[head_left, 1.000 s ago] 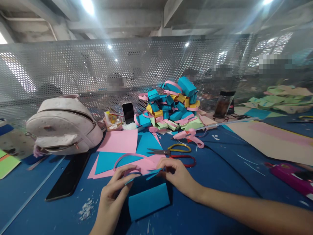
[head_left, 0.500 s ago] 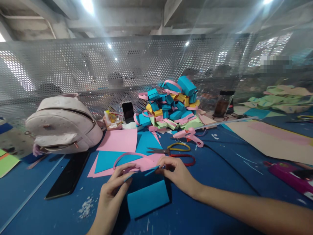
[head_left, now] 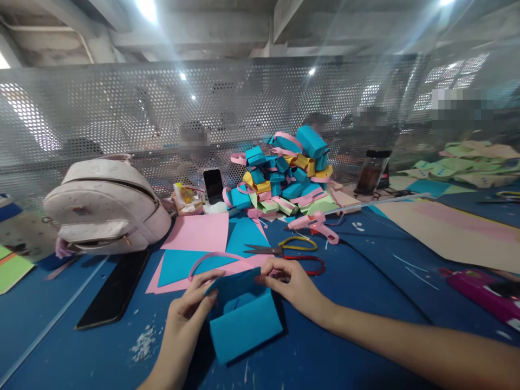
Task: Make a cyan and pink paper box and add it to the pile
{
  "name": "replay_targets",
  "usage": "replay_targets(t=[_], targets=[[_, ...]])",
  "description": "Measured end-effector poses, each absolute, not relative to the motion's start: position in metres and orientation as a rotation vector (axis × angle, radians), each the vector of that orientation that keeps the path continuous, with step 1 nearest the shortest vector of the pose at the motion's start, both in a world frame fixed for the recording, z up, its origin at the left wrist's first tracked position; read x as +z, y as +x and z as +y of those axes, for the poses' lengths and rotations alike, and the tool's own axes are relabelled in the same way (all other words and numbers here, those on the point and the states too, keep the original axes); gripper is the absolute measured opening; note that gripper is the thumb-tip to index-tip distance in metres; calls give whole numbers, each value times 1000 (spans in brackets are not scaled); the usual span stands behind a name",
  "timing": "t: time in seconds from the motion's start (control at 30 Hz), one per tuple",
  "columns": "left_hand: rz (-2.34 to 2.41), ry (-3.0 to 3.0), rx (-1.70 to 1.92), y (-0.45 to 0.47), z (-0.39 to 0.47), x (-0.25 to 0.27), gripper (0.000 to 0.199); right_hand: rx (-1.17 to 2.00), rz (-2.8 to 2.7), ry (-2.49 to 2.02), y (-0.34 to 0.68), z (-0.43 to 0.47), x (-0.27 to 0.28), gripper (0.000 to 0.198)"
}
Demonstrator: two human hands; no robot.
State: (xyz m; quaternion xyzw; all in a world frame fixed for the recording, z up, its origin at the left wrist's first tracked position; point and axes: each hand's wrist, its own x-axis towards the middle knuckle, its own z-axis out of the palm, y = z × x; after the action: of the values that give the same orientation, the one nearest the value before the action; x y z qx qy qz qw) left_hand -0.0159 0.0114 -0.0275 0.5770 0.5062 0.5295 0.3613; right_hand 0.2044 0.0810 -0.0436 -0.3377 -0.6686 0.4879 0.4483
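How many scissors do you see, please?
2: yellow-and-red scissors just beyond the right hand, and apparently another pair at the far right edge. More may be hidden.

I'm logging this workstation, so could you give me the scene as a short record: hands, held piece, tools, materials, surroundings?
Left hand: pinching the box's left side
Right hand: pinching its far right corner
Held piece: blue paper box, open-topped
Tools: scissors, pink glue gun
Materials: pink sheet, blue sheet
Left: backpack, flat-lying phone
Beyond: pile of paper pieces, perforated screen
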Motion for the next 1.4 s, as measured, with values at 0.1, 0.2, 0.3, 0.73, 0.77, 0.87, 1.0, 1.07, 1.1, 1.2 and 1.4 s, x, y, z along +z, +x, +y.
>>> replay_targets(t=[0.1,0.2,0.3,0.73,0.77,0.87,1.0,1.07,1.1,1.2,1.4], targets=[[1315,1421,1383,-18,12,-31,29,1234,-1655,-826,205,82,-45,22],[1334,1366,1393,-22,14,-36,29,1242,-1660,-838,205,82,-45,21],[1342,1327,1382,-23,15,-38,28,1241,-1674,-854,204,82,-43,21],[1325,1407,1372,-18,11,-30,29,1224,-1748,-789,204,81,-46,18],[1325,1422,1368,-17,11,-29,29,1228,-1746,-788,204,81,-47,18],[1337,1446,1374,-18,13,-29,27,1262,-1761,-793,203,82,-48,17],[1301,1520,1349,-19,13,-30,21,1272,-1779,-812,203,85,-51,19],[1274,1575,1333,-20,13,-31,22,1266,-1768,-830,204,86,-52,22],[1265,1597,1323,-21,13,-31,24,1267,-1770,-832,204,86,-52,23],[1261,1620,1285,-22,12,-31,26,1275,-1811,-791,205,86,-52,23],[1275,1584,1278,-22,12,-33,24,1302,-1796,-784,204,83,-51,19]])
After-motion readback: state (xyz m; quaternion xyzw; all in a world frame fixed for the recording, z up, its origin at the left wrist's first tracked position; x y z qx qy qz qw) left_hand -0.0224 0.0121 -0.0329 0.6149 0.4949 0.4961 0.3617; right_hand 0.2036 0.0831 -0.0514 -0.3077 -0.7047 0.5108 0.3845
